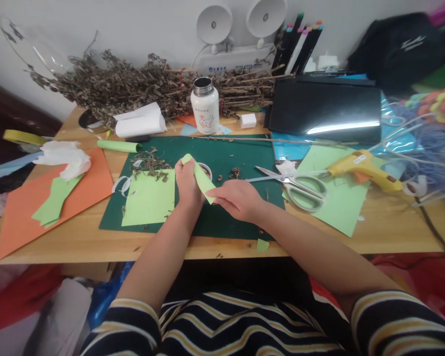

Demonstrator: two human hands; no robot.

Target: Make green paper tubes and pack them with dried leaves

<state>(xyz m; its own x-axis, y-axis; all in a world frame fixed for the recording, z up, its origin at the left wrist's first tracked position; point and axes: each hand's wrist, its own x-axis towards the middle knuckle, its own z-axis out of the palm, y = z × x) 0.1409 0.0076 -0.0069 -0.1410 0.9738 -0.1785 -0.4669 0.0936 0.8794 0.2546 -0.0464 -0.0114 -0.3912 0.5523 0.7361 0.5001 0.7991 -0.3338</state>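
Between my hands is a narrow piece of light-green paper (pixel 200 177), slanting and curled along its length. The fingers of my left hand (pixel 187 184) are closed round its upper end. My right hand (pixel 239 199) pinches the lower end between thumb and fingers. Just behind the paper a white ring, perhaps a tape roll (pixel 206 170), shows in part. Below them lies the dark green cutting mat (pixel 222 227). A square light-green sheet (pixel 150 200) rests left of my left hand, with dried plant bits (pixel 153 163) over its top edge. Scissors (pixel 304 190) lie to the right, blades apart.
A yellow glue gun (pixel 367 169) lies on green paper at the right. Behind the mat stand a white bottle (pixel 205 109) without a lid and a paper roll (pixel 141 121). Dried stalks (pixel 133 81) line the wall. Orange paper (pixel 18 217) is at the left.
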